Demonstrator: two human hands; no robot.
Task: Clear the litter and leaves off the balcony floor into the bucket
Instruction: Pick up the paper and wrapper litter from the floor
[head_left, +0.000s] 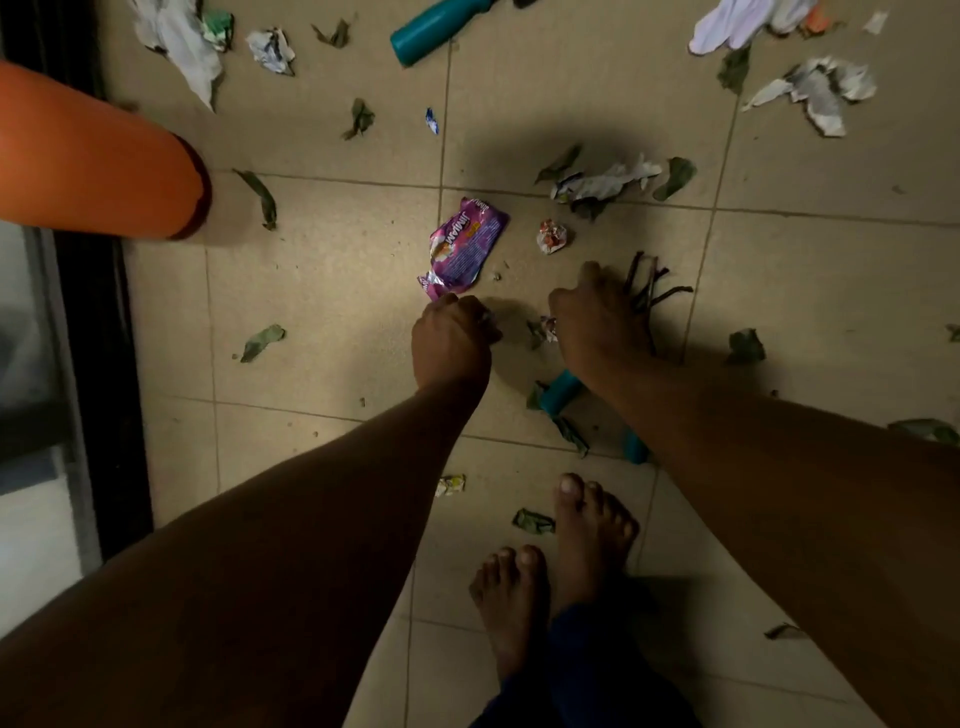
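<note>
My left hand (451, 340) is a closed fist just below the corner of a purple snack wrapper (466, 243), and a small pale scrap shows at its fingertips. My right hand (597, 325) is closed around a bunch of dark twigs (655, 283) that stick out past its fingers. A small crumpled wrapper (548, 328) sits at its thumb side. The orange bucket (93, 166) lies at the left edge, well apart from both hands. A crumpled red-and-white wrapper (552, 235) lies on the tiled floor (322, 291) between the purple wrapper and the twigs.
Dry leaves (262, 342) and crumpled paper (605, 182) are scattered over the tiles. A teal bottle (441, 28) lies at the top and another teal object (563, 388) under my right forearm. My bare feet (587, 525) stand below. A dark door frame (98, 322) runs along the left.
</note>
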